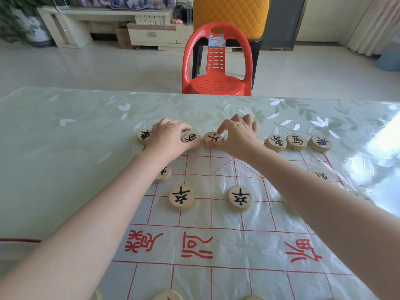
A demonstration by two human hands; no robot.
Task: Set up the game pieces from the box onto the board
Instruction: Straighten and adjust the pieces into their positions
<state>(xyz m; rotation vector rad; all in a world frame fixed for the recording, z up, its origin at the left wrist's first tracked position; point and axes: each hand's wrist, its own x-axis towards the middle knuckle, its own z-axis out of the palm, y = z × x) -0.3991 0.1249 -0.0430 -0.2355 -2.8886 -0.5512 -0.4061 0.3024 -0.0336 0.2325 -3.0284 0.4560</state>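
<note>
Both hands are stretched to the far edge of the board [225, 215]. A round wooden piece [191, 138] is gripped by the left hand [167, 135] between thumb and curled fingers, and the neighbouring piece [213, 137], just beside it, is pinched by the right hand [238, 135] between thumb and forefinger. Both are set in the far row, where three more pieces [297, 142] are lined up to the right. Two matching pieces [181, 197] are stood nearer, well apart. The board is spread on a flower-patterned tabletop [65, 137], with a red chair [216, 61] beyond.
</note>
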